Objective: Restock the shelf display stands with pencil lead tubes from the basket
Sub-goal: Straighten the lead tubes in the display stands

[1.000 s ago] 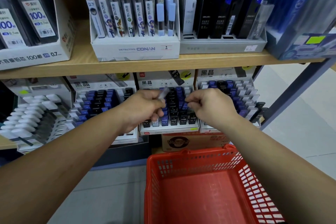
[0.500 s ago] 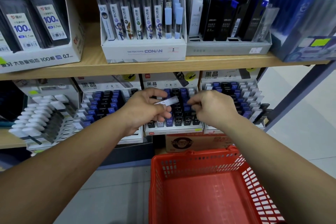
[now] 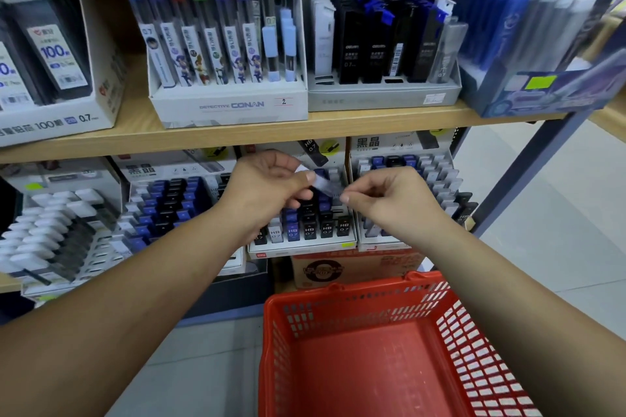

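- A red basket [image 3: 355,291] is seen low in the frame, below both hands; its red floor and slotted walls are in view.
- On the lower shelf, a middle display stand [image 3: 301,245] is filled with rows of short black, blue and white tubes marked HB 0.7.
- It is flanked by a left display stand [image 3: 169,206] and a right display stand [image 3: 406,176], which are stocked with similar tubes.
- On the upper shelf, a white box [image 3: 230,105] is packed with long upright tubes, and a grey tray [image 3: 382,95] beside it with black and blue cases.
- A pale pencil lead tube [image 3: 321,183] is held tilted in the air in front of the middle display stand, above its rows and clear of them.
- The tube is pinched at its upper end by the left hand [image 3: 267,193], between thumb and curled fingers.
- The right hand [image 3: 389,200] is curled, with thumb and forefinger closed narrowly on the tube's lower end.
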The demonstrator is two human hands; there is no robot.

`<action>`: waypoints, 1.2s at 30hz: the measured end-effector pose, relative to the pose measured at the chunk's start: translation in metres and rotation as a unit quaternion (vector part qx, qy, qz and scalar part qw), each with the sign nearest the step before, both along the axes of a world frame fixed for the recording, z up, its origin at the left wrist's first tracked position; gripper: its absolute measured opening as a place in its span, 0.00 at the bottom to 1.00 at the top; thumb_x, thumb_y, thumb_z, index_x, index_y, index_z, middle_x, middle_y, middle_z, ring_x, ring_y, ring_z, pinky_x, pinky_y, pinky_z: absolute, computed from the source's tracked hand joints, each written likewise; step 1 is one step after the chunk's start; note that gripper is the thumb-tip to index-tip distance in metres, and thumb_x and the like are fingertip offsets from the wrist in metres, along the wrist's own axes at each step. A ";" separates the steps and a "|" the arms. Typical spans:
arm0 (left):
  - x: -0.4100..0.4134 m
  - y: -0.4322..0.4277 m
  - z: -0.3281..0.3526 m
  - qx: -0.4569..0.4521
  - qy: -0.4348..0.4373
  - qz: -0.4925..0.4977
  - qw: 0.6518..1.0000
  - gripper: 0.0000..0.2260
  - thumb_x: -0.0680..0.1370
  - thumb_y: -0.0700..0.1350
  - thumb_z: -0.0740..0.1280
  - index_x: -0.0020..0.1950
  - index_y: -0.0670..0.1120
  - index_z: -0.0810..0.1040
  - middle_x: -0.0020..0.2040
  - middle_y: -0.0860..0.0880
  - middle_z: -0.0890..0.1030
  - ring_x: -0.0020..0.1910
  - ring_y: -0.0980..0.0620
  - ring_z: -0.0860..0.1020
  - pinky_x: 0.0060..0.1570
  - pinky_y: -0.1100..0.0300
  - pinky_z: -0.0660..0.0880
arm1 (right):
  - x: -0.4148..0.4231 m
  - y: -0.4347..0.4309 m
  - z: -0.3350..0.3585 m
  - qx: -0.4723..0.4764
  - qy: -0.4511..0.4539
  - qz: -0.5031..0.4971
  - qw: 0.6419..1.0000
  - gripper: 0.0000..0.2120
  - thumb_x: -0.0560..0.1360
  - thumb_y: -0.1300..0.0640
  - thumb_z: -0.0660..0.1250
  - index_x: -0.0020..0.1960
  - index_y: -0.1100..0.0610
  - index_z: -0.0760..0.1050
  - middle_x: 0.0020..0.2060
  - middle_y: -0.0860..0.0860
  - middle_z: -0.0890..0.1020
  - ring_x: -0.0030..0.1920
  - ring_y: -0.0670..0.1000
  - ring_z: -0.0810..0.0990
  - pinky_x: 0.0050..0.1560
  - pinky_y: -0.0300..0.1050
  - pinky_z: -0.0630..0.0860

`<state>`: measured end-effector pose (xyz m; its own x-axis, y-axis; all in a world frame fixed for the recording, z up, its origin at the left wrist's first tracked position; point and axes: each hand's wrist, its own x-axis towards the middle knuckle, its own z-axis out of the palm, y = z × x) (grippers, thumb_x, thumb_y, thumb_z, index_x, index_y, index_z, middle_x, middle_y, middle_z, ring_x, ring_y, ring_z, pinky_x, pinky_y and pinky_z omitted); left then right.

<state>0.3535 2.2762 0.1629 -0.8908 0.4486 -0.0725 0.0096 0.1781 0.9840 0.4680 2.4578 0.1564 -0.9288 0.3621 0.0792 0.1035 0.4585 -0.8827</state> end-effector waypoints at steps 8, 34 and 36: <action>-0.009 0.047 -0.028 -0.167 0.284 -0.063 0.942 0.07 0.77 0.44 0.76 0.55 0.49 0.88 0.44 0.56 0.85 0.43 0.56 0.83 0.50 0.60 0.80 | 0.017 0.030 -0.009 0.115 0.021 -0.059 0.991 0.06 0.75 0.47 0.76 0.42 0.48 0.84 0.31 0.44 0.84 0.34 0.47 0.83 0.40 0.52 0.83; -0.002 0.036 -0.035 -0.266 0.452 -0.142 0.839 0.09 0.79 0.51 0.69 0.51 0.48 0.87 0.50 0.48 0.82 0.54 0.44 0.78 0.53 0.48 0.78 | 0.054 0.032 -0.028 0.435 0.010 -0.148 0.888 0.44 0.61 0.37 0.81 0.72 0.52 0.73 0.65 0.57 0.74 0.68 0.64 0.70 0.66 0.62 0.68; 0.007 0.020 -0.034 -0.290 0.471 -0.112 0.825 0.15 0.77 0.57 0.68 0.52 0.47 0.85 0.49 0.47 0.81 0.51 0.43 0.79 0.51 0.48 0.79 | 0.061 0.036 -0.042 0.463 -0.073 -0.124 0.875 0.57 0.61 0.35 0.80 0.82 0.50 0.59 0.77 0.60 0.62 0.78 0.66 0.57 0.76 0.67 0.56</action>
